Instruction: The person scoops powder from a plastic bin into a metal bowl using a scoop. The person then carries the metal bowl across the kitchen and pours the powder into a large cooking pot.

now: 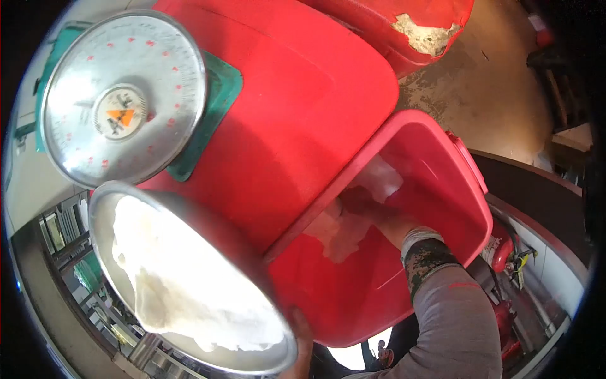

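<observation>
My right hand (360, 207) reaches down into a red plastic bin (435, 170); its fingers are in shadow and hard to make out, close to some pale material (338, 237) at the bottom. My left hand (303, 338) is at the right rim of a tilted metal bowl (233, 234), with its fingers mostly hidden behind the bowl. Inside the bowl lies a large white, dough-like mass (183, 284), partly washed out by glare. Above the bowl stands a dial scale (151, 82) with a green body.
A red lid or cover (297, 82) adjoins the bin, beneath the scale. Another red container (379, 25) with a worn pale patch stands at the top. Shelving with items (69, 234) is at the left. A red object (502, 252) sits right of the bin.
</observation>
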Available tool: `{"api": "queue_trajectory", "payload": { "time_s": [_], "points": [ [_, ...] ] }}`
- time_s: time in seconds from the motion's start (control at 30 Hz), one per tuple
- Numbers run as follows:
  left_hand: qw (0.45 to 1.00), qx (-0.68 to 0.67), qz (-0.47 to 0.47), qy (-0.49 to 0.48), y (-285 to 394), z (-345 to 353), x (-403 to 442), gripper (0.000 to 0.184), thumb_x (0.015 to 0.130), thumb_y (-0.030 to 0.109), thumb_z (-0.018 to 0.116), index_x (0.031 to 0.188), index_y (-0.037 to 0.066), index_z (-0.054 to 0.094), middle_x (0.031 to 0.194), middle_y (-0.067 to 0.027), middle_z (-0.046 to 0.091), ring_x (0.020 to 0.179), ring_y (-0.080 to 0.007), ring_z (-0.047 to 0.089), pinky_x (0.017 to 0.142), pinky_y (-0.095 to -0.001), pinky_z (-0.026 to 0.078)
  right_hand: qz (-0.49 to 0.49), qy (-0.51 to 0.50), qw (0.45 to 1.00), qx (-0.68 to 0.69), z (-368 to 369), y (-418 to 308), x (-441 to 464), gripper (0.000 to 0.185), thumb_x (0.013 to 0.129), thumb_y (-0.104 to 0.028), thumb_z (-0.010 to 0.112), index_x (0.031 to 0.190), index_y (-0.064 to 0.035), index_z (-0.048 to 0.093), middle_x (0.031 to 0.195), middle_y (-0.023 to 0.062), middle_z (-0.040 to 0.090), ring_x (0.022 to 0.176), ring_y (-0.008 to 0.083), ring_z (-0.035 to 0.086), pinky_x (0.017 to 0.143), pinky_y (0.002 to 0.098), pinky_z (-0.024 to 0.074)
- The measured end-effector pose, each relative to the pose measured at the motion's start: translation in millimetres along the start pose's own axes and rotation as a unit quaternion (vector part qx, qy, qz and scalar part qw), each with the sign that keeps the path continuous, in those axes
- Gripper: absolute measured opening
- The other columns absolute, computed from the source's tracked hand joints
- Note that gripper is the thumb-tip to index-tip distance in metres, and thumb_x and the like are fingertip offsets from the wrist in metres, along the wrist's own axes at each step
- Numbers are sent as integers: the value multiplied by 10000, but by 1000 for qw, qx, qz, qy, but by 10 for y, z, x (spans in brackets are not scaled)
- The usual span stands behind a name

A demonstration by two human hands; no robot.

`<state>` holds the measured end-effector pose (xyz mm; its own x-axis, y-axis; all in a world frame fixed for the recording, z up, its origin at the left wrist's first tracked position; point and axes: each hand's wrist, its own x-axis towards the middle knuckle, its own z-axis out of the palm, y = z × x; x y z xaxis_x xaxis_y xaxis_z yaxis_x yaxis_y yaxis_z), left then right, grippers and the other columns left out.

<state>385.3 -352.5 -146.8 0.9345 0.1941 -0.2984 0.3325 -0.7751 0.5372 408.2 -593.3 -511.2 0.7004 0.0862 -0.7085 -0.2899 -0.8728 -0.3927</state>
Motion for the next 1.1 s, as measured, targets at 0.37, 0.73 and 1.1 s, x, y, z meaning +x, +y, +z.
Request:
{"api": "queue_trajectory", "payload": {
  "time_s": [0.37,0.73,1.1],
  "points": [
    [973,145,159,-85,-310,-28,-25,326,920,225,558,1079,-43,655,1053,-255,677,961,-463,617,918,-532,453,-60,-1,998,34,-1474,-420,-1517,295,821,-198,554,1082,-159,686,1010,151,701,987,371,661,847,476,523],
    [960,-189,122,-164,-467,-1125,173,511,829,52,632,1316,-40,504,1279,-219,588,1241,-344,531,1073,-400,374,65,96,988,-101,-3327,-745,-4038,239,716,-119,604,919,-54,712,948,231,686,953,399,662,845,504,526],
    [908,-404,16,-113,-52,-2424,511,794,869,90,596,1525,-16,160,1457,-239,404,1244,-343,543,1025,-387,443,43,105,975,-191,-4643,-2571,-4354,265,723,-116,600,953,-15,685,980,245,680,960,414,653,831,496,529]
  ]
}}
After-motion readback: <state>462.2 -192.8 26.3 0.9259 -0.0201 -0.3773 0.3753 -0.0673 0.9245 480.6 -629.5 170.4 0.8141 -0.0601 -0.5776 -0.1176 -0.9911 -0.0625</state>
